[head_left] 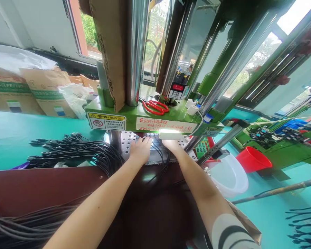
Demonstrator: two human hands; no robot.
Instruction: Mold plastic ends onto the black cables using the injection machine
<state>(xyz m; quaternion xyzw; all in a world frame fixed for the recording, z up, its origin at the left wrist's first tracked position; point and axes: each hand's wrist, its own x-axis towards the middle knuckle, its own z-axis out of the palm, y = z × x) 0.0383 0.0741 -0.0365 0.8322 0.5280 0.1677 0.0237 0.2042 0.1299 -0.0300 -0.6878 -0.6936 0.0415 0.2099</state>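
Black cables (168, 157) between left grip (140, 149) and right grip (171, 144), down on the metal plate (126, 147), with loose lengths hanging over its front edge toward the brown tabletop (142, 200). At the left, fingers a bit bent and low over the plate; cannot tell whether pinching a cable or just resting. At the right, fingertips hidden behind the white lamp (172, 136); cannot tell whether spread or pressed together. Look thin, light and bendy, likely rubbery and not slippery, so probably easy to lift but quick to flop and tangle. Best to pinch softly near the ends, not by the floppy middle. Just above, a green press (131, 121) with red scissors (155, 108) on top. Off to the left, a big pile of cords (75, 152). Farther right, a red bucket (254, 160).
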